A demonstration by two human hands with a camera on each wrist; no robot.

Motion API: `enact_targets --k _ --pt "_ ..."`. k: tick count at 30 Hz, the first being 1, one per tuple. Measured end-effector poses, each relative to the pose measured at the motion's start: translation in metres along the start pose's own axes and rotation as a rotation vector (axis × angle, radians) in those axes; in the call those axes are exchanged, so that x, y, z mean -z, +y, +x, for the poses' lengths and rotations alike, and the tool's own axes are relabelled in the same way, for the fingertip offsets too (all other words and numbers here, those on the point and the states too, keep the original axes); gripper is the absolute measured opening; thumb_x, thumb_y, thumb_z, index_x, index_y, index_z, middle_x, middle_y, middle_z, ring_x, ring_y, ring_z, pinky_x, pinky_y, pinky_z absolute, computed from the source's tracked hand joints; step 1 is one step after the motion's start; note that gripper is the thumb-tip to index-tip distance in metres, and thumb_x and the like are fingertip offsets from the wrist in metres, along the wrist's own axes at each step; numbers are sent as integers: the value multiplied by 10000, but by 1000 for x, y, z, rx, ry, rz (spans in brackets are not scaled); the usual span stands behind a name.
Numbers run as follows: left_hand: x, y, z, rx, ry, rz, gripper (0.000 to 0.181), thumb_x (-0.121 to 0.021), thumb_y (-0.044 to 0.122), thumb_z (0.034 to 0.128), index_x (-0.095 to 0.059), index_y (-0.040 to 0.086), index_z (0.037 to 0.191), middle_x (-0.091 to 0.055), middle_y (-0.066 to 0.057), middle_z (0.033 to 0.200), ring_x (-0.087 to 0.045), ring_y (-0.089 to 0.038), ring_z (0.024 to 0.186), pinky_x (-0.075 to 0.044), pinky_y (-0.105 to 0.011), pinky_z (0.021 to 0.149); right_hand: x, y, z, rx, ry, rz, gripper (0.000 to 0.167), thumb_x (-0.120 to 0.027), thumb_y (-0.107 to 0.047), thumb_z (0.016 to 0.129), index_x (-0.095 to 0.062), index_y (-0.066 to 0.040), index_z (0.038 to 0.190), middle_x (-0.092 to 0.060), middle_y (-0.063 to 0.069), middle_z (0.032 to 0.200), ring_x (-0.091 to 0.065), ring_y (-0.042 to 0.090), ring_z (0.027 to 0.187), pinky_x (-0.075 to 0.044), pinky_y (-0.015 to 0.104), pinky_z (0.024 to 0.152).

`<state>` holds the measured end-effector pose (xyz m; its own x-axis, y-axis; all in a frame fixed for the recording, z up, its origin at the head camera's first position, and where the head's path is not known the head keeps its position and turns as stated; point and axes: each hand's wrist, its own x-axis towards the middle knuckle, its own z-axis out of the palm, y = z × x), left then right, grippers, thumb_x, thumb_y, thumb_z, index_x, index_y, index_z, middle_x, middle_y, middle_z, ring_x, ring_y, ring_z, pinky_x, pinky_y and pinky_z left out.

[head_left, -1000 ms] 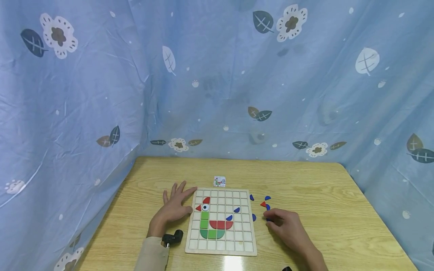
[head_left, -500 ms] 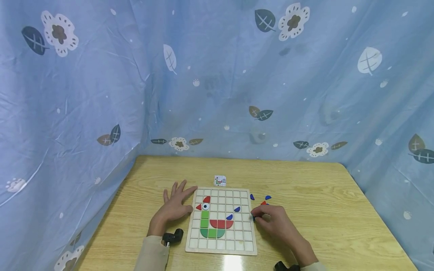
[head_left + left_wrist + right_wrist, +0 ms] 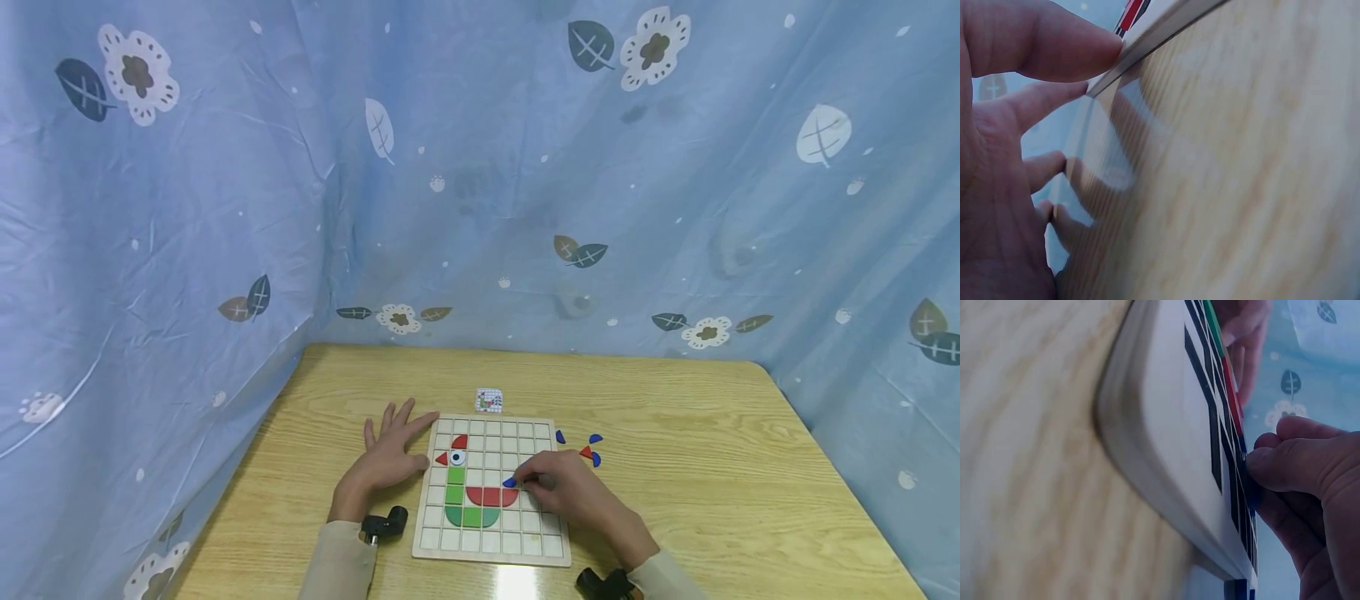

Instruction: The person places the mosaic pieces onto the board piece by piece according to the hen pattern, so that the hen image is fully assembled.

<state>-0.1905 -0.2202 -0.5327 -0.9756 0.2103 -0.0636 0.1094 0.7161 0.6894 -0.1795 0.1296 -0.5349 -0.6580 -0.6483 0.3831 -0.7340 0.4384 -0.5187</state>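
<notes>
A wooden grid board [image 3: 491, 550] lies on the table, with red, green and blue pieces in a bird shape with a round eye piece [image 3: 457, 457]. My left hand [image 3: 386, 461] has its fingers spread; its thumb [image 3: 1079, 47] and index fingertip touch the board's left edge. Over the board's right half, my right hand [image 3: 573, 492] pinches a blue half-round piece [image 3: 1252, 492], mostly hidden by the fingers. Another blue half-round piece [image 3: 510, 482] lies on the board by the fingertips, above the red row [image 3: 491, 497]. The hand hides part of the grid.
Right of the board lie a red triangle [image 3: 586, 452] and blue half-round pieces [image 3: 596, 438], one close to the board's edge [image 3: 560, 437]. A small picture card [image 3: 489, 400] sits behind the board. A blue patterned curtain [image 3: 480, 167] surrounds the table.
My right hand has moved left from the loose pieces, past the board's right edge, onto the board with a blue half-round piece. My left hand has stayed at the board's left edge.
</notes>
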Motion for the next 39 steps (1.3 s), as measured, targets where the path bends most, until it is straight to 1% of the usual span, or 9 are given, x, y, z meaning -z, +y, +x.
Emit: enact_targets --k 3,9,16,25,29,32,35,37,39 --pt "-1 0 0 2 -3 3 843 -720 151 821 -537 236 1639 -148 -201 1837 75 -501 1695 189 -769 1246 1 -2 0 14 7 -17 240 -838 43 888 -856 -139 1044 -849 -59 1037 -799 106 1003 -658 334 890" --pt "-1 0 1 -3 -10 6 835 -703 149 842 -519 233 1652 -137 -200 1839 78 -496 1696 201 -767 1244 3 -5 -2 -15 -9 -53 240 -836 43 886 -854 -134 1047 -847 -52 1056 -798 128 1019 -658 351 897" --pt "-2 -1 0 5 -7 14 837 -717 170 834 -528 236 1646 -136 -203 1838 69 -500 1695 192 -769 1247 1 -6 2 -24 -55 -129 218 -828 -4 917 -857 -161 1065 -839 -104 1050 -783 61 1021 -657 325 900" --pt "0 0 0 -4 -10 3 835 -702 150 845 -515 225 1655 -127 -206 1839 82 -498 1694 207 -767 1243 0 -4 1 -41 -82 -80 250 -802 23 929 -858 -165 1083 -834 -116 1069 -782 66 1063 -652 341 940" --pt "-1 -2 0 -4 -10 10 835 -711 162 844 -519 233 1653 -126 -205 1839 74 -500 1694 197 -770 1244 3 -3 -4 -40 -35 -58 251 -824 9 909 -855 -160 1092 -838 -95 1084 -787 86 1060 -654 341 924" --pt "-3 -2 0 -3 -10 13 835 -722 168 841 -525 241 1649 -130 -203 1839 71 -502 1694 189 -774 1246 10 0 -15 -84 55 -39 268 -860 2 875 -855 -154 1093 -842 -85 1080 -796 107 1045 -659 352 893" --pt "-2 -1 0 -3 -13 7 839 -726 157 838 -524 240 1648 -129 -206 1838 80 -502 1693 197 -776 1242 19 2 -28 -201 135 -4 293 -873 4 856 -859 -165 1095 -842 -101 1075 -790 95 1041 -654 347 892" --pt "-1 0 0 1 -19 7 844 -718 156 841 -514 240 1655 -116 -200 1842 93 -495 1694 208 -772 1240 24 4 -36 -269 154 17 299 -877 -10 860 -858 -185 1102 -840 -118 1082 -785 84 1048 -647 347 924" --pt "1 -1 0 1 -20 8 846 -707 152 845 -503 235 1662 -109 -199 1843 100 -491 1694 215 -771 1238 28 5 -42 -330 142 56 293 -869 -27 884 -855 -200 1120 -839 -112 1103 -780 88 1069 -641 346 953"
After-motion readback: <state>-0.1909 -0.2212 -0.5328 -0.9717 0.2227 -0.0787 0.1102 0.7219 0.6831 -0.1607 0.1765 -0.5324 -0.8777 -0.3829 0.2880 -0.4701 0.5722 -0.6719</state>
